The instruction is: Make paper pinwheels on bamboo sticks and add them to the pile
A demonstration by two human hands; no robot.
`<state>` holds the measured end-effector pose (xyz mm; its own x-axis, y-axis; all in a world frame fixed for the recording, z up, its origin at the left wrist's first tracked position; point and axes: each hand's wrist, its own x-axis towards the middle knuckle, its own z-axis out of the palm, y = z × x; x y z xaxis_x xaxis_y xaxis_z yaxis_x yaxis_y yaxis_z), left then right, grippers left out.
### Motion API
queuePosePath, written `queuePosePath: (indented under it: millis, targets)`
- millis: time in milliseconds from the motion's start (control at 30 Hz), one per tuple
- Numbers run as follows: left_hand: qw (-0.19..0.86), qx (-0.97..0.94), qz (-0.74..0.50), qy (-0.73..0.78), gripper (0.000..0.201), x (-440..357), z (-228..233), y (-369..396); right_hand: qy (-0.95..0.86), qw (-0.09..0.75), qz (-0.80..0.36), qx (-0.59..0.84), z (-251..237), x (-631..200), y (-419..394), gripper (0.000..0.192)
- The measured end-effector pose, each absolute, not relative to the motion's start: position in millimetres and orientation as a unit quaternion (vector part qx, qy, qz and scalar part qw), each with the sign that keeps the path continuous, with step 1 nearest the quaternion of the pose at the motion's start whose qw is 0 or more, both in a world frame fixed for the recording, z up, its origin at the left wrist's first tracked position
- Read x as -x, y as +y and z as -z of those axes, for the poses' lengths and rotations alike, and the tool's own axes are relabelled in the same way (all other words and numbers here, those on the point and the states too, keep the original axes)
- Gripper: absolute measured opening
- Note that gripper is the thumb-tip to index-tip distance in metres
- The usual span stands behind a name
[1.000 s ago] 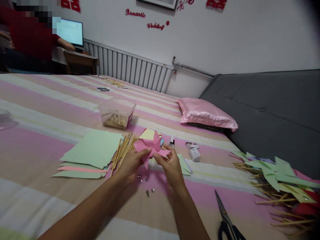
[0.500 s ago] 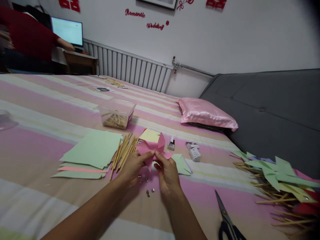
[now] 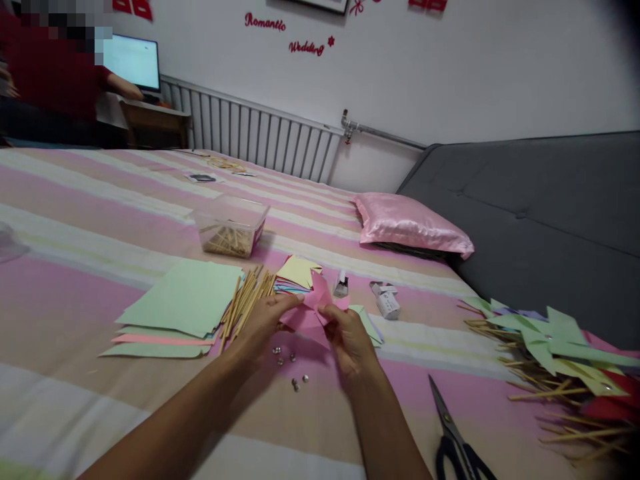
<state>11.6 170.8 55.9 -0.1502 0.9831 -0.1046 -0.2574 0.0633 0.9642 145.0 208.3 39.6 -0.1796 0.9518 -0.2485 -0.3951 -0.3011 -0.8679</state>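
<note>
Left grip [image 3: 263, 325] and right grip [image 3: 353, 341] pinched pink paper [image 3: 306, 321], studs [image 3: 293, 357] lying below; the blade-folding, apparently in hand, next called for a steadied centre.

Red script lettering [image 3: 265, 22] on the white painted wall [image 3: 400, 73] reads "Romantic". A lower red script line [image 3: 306, 47], ending beside a flower shape, reads "Wedding". From here, print on the small white rectangular box [image 3: 388, 305] and the bright flat monitor [image 3: 135, 61] appears too fine to read.

The pinwheel [image 3: 315, 302] is pink, the top paper [image 3: 183, 297] pale green, the bedspread [image 3: 120, 223] striped pink, white, perhaps beige.
</note>
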Motion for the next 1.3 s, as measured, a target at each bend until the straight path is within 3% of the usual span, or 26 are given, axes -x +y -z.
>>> queuePosePath:
  millis: [367, 667, 1100, 1200, 1300]
  targets:
    - [0.541, -0.404, -0.509, 0.534, 0.032, -12, -49, 174, -0.487, 0.423, -0.628, 0.436, -47, -152, 207, 0.018]
    - [0.555, -0.421, -0.497, 0.517, 0.022, -11, -51, 172, -0.510, 0.418, -0.625, 0.418, -50, -156, 206, 0.017]
    - [0.577, -0.337, -0.537, 0.516, 0.021, -7, -43, 179, -0.521, 0.447, -0.636, 0.353, -48, -158, 210, 0.039]
    - [0.577, -0.311, -0.562, 0.505, 0.018, -3, -46, 181, -0.535, 0.485, -0.579, 0.378, -51, -162, 212, 0.045]
    - [0.573, -0.281, -0.589, 0.496, 0.015, 3, -48, 184, -0.567, 0.537, -0.482, 0.397, -56, -165, 210, 0.035]
